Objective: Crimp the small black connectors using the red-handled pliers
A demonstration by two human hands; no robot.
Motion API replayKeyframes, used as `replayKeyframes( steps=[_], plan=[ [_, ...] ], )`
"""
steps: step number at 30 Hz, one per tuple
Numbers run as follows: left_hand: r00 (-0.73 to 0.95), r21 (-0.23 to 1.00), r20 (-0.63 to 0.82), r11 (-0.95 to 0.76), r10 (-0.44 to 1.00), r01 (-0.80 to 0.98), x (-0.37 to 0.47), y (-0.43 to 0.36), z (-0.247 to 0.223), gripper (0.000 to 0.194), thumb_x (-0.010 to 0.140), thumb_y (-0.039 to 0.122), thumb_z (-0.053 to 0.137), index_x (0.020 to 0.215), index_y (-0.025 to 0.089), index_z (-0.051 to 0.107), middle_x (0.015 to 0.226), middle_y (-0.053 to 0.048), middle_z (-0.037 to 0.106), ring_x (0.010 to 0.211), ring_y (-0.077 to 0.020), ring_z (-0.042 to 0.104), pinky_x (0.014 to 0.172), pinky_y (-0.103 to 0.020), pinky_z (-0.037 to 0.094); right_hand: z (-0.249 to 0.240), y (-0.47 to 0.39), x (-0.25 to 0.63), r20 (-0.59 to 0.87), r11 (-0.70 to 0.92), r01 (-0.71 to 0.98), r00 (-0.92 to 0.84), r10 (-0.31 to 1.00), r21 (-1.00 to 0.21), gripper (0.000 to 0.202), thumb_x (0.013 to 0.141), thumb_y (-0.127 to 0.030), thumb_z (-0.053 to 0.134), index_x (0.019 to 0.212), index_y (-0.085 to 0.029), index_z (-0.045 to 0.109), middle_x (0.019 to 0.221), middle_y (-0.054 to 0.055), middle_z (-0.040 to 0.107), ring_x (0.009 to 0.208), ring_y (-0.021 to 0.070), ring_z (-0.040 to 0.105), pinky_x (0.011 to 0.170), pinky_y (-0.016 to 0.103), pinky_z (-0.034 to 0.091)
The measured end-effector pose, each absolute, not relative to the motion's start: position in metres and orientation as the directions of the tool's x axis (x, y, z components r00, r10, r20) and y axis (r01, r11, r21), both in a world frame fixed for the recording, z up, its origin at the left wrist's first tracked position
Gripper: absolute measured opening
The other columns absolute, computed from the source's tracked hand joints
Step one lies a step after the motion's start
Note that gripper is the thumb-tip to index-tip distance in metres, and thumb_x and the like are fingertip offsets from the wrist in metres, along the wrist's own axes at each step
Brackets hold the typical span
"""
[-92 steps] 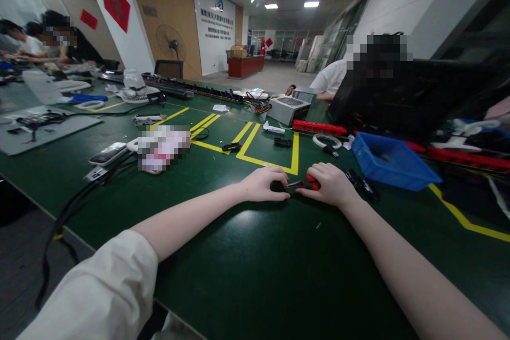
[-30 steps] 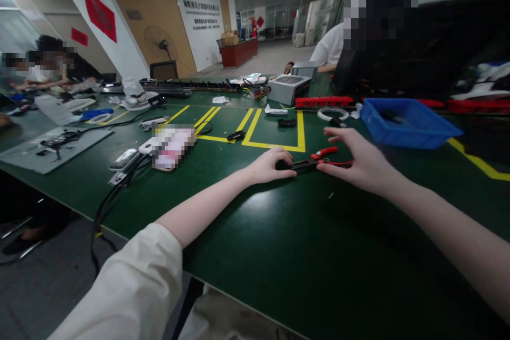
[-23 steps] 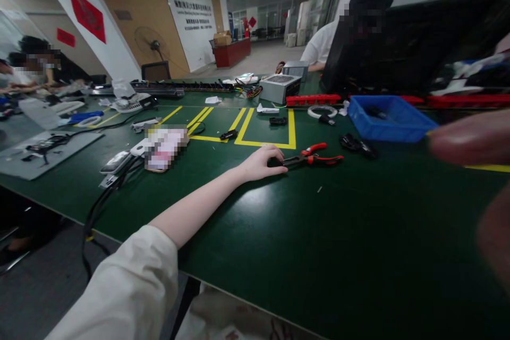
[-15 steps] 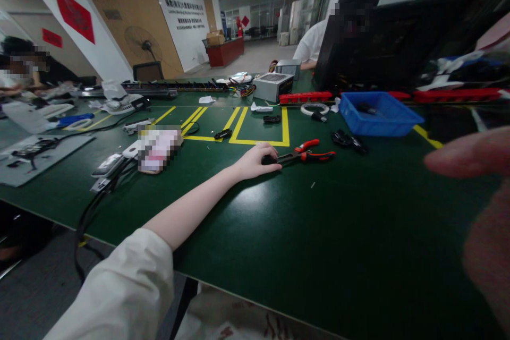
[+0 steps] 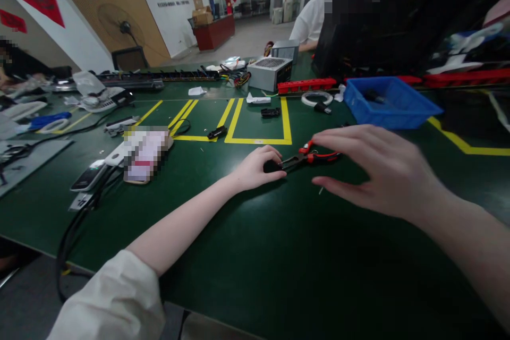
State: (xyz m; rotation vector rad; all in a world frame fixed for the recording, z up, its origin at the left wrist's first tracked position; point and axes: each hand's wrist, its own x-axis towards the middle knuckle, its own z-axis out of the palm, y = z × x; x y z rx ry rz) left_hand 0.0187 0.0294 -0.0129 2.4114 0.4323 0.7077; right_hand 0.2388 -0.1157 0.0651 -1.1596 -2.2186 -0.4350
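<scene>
My left hand (image 5: pixel 258 168) rests on the green table with its fingers curled round a small black piece (image 5: pixel 273 166); what kind it is I cannot make out. Touching or very near that piece are the jaws of the red-and-black handled pliers (image 5: pixel 302 157), which lie flat on the table. Over the table to the right, my right hand (image 5: pixel 382 170) is open, thumb and fingers apart and nothing between them. Its fingertips are close to the plier handles and partly cover them. A thin pale sliver (image 5: pixel 321 190) shows by the right thumb tip.
Ahead is a yellow-taped square with a black connector (image 5: pixel 271 112); another black piece (image 5: pixel 217 133) lies left of it. A blue bin (image 5: pixel 392 111) stands right, a grey power supply (image 5: pixel 270 73) at the back. A phone (image 5: pixel 146 156) and cables lie left. A person sits opposite.
My right hand has come in from the right edge towards the plier handles. My left hand and the pliers stay in about the same place. The view has tilted down somewhat.
</scene>
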Motion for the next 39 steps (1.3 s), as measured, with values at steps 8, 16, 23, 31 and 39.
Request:
replayKeyframes(
  steps=[8, 16, 23, 31, 39],
  plan=[
    [0.848, 0.654, 0.31, -0.744, 0.43, 0.138, 0.017, 0.027, -0.001, 0.015, 0.084, 0.027, 0.072, 0.093, 0.017, 0.066, 0.116, -0.008, 0.064, 0.109, -0.0218, 0.062, 0.097, -0.04, 0.05, -0.015, -0.053, 0.312, 0.27, 0.399, 0.912, -0.361, 0.892, -0.098, 0.075, 0.088, -0.058, 0.056, 0.149, -0.02, 0.037, 0.151, 0.016, 0.045, 0.136, 0.033, 0.047, 0.107, 0.054, 0.043],
    [0.847, 0.672, 0.261, -0.717, 0.464, 0.185, 0.019, 0.032, -0.002, 0.02, 0.086, 0.036, 0.072, 0.097, 0.02, 0.067, 0.119, -0.006, 0.064, 0.117, -0.0233, 0.058, 0.104, -0.045, 0.045, -0.011, -0.037, 0.332, 0.19, 0.419, 0.906, -0.401, 0.896, -0.063, 0.077, 0.088, -0.059, 0.053, 0.152, -0.022, 0.034, 0.145, 0.018, 0.05, 0.129, 0.0352, 0.052, 0.101, 0.055, 0.047],
    [0.793, 0.664, 0.233, -0.688, 0.562, 0.293, 0.02, 0.033, -0.001, 0.021, 0.089, 0.035, 0.068, 0.104, 0.02, 0.068, 0.124, -0.007, 0.062, 0.122, -0.0243, 0.053, 0.106, -0.046, 0.045, -0.006, -0.055, 0.331, 0.358, 0.379, 0.907, -0.421, 0.833, 0.185, 0.075, 0.082, -0.069, 0.054, 0.126, -0.01, 0.058, 0.108, 0.019, 0.064, 0.103, 0.0344, 0.061, 0.094, 0.053, 0.048],
    [0.807, 0.636, 0.139, -0.676, 0.575, 0.372, 0.022, 0.03, 0.003, 0.031, 0.097, 0.037, 0.055, 0.124, 0.022, 0.063, 0.14, -0.007, 0.053, 0.137, -0.0261, 0.043, 0.113, -0.05, 0.043, -0.002, -0.102, 0.321, 0.495, 0.186, 0.946, -0.3, 0.816, 0.267, 0.056, 0.083, -0.064, 0.052, 0.104, -0.013, 0.061, 0.1, 0.019, 0.068, 0.098, 0.0348, 0.066, 0.101, 0.055, 0.042],
    [0.833, 0.528, 0.111, -0.742, 0.542, 0.413, 0.024, 0.025, 0.005, 0.041, 0.099, 0.02, 0.043, 0.139, 0.027, 0.053, 0.148, -0.006, 0.047, 0.141, -0.0276, 0.037, 0.114, -0.056, 0.039, -0.018, -0.121, 0.314, 0.372, -0.05, 0.993, 0.085, 0.924, -0.105, 0.052, 0.075, -0.071, 0.06, 0.102, -0.026, 0.06, 0.091, 0.007, 0.071, 0.086, 0.0347, 0.066, 0.079, 0.058, 0.048]
  ],
)
